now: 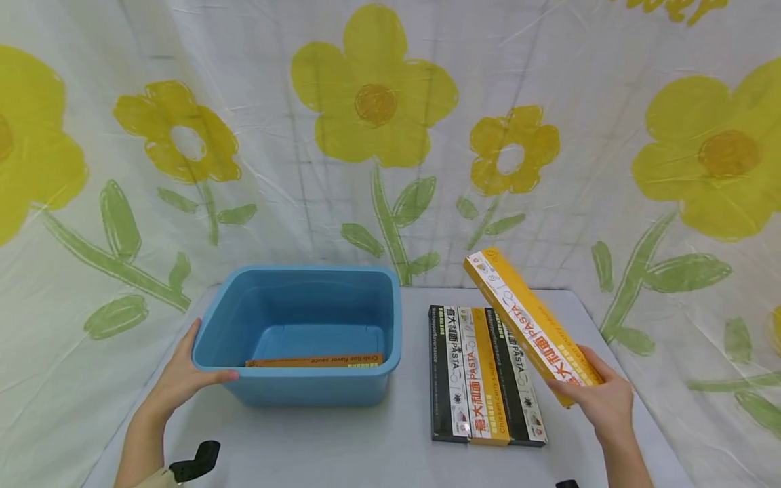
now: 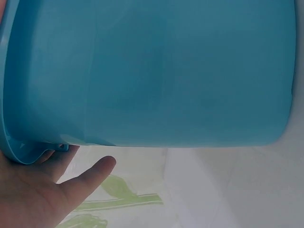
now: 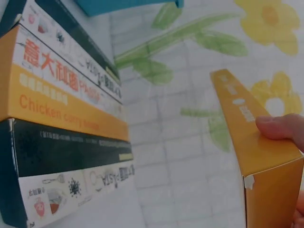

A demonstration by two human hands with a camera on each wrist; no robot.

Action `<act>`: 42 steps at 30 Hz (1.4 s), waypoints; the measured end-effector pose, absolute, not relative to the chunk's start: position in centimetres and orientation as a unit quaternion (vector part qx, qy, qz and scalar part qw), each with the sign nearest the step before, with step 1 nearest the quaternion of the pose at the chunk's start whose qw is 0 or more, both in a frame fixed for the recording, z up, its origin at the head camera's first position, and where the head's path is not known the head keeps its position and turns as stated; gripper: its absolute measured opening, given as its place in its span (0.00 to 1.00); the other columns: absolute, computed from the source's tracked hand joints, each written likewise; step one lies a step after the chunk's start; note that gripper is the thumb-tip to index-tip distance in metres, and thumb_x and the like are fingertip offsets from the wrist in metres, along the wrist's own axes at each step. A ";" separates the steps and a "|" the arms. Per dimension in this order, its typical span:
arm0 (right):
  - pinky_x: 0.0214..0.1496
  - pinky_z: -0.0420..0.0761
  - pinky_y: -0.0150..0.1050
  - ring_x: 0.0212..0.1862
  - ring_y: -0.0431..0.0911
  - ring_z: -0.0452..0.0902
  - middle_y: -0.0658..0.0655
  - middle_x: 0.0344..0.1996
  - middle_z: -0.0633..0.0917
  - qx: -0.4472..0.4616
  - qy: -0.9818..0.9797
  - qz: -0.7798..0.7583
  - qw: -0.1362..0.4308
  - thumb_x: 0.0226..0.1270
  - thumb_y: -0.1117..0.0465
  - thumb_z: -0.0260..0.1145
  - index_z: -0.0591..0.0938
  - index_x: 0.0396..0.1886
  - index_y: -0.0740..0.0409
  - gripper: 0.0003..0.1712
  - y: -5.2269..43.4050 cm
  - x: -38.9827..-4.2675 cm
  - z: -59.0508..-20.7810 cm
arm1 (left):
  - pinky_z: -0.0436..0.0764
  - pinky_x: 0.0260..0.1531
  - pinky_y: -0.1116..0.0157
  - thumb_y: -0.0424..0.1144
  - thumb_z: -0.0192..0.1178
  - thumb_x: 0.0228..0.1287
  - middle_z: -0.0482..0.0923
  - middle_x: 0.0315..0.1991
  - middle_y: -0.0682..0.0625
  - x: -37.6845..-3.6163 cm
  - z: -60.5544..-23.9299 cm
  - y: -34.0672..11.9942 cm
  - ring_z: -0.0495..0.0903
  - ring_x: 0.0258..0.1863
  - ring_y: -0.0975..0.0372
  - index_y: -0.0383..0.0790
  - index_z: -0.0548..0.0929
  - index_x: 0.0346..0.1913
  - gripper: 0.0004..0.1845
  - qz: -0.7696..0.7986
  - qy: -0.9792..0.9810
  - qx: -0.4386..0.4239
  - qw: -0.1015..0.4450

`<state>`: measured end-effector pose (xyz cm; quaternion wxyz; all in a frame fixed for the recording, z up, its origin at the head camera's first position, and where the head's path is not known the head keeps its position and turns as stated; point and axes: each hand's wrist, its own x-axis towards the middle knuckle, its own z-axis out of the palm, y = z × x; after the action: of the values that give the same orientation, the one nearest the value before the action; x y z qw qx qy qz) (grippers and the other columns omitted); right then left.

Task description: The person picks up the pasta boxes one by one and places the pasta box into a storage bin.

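One blue plastic tub (image 1: pixel 299 335) is seen on the left half of the grey worktop (image 1: pixel 378 440), and one long orange pasta box (image 1: pixel 314 361) is laid flat on its floor against the near wall. Three more pasta boxes are set side by side, touching, on the right half of the worktop: a black one (image 1: pixel 444 373), an orange one (image 1: pixel 482 376) and another black one (image 1: pixel 518 376), all running from the far edge toward the near edge. A fifth box, a yellow pasta box (image 1: pixel 531 325), is held in the air above the right side of that row, tilted with its far end raised; its near end is gripped by the right hand (image 1: pixel 601 400), fingers curled round it. The tub's left rim is touched by the left hand (image 1: pixel 177 376), its fingers nearly straight and its thumb laid along the outer wall. Two hands are thus counted, five boxes and one tub. In the left wrist view only the tub's outer wall (image 2: pixel 152 71) and the open palm (image 2: pixel 42 194) beneath its lip are shown. In the right wrist view the printed sides of the stacked row (image 3: pixel 61 118) are brought close, and a fingertip (image 3: pixel 280 127) is seen pressed on the yellow box (image 3: pixel 247 137). A flowered cloth (image 1: pixel 378 135) is hung behind the worktop.
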<state>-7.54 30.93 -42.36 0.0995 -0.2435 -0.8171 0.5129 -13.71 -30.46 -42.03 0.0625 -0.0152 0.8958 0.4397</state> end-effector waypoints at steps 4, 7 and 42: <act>0.32 0.74 0.23 0.50 0.49 0.65 0.71 0.66 0.67 -0.229 -0.824 0.511 0.090 0.45 0.68 0.80 0.64 0.73 0.62 0.54 30.3 -7.8 -42.4 | 0.59 0.55 0.28 0.45 0.72 0.53 0.34 0.71 0.20 -13.8 -42.0 -30.4 0.48 0.65 0.25 0.36 0.23 0.74 0.68 0.444 0.894 -0.014 0.063; 0.34 0.75 0.23 0.50 0.48 0.65 0.70 0.66 0.68 -0.214 -0.823 0.519 0.082 0.44 0.69 0.80 0.64 0.73 0.63 0.54 29.8 -8.0 -42.3 | 0.59 0.55 0.28 0.45 0.72 0.53 0.34 0.71 0.20 -13.8 -42.0 -30.4 0.48 0.65 0.25 0.36 0.23 0.74 0.68 0.441 0.895 -0.015 0.064; 0.39 0.80 0.34 0.47 0.52 0.71 0.66 0.58 0.75 -0.001 -0.789 0.614 0.037 0.43 0.71 0.80 0.71 0.67 0.63 0.47 20.2 -13.3 -40.0 | 0.59 0.56 0.28 0.44 0.72 0.53 0.35 0.71 0.20 -13.6 -41.9 -30.3 0.49 0.64 0.25 0.35 0.25 0.74 0.67 0.445 0.894 -0.012 0.055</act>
<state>-13.29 20.21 -39.99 0.0368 -0.0007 -0.7887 0.6136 -13.60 -30.32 -41.93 0.0547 -0.0116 0.8938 0.4449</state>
